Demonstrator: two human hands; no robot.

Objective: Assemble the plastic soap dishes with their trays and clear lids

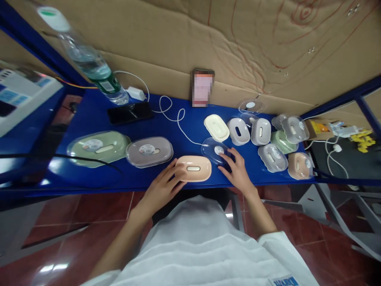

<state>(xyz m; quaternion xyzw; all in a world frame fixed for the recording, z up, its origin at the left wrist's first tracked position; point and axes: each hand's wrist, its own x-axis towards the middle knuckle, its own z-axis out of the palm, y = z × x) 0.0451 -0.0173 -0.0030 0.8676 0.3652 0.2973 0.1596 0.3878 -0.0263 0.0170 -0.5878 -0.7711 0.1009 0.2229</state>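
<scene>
A peach oval box (194, 169) with a pale slotted insert in its top stands at the table's front edge. My left hand (162, 183) closes round its left end, fingers along the side. Just right of the box lies a clear plastic cover (210, 147) with a round sticker. My right hand (238, 171) is over the cover's right side, fingers spread, one fingertip on the sticker and the thumb near its lower edge. Left of my left hand are a grey covered box (149, 151) and a green covered box (99, 147).
At the right stand several smaller boxes, among them a grey one (261, 132) and a peach one (300, 165). Behind are a cream lid (217, 128), a propped phone (203, 89), a white cable (181, 119), a dark phone (130, 113) and a water bottle (89, 65).
</scene>
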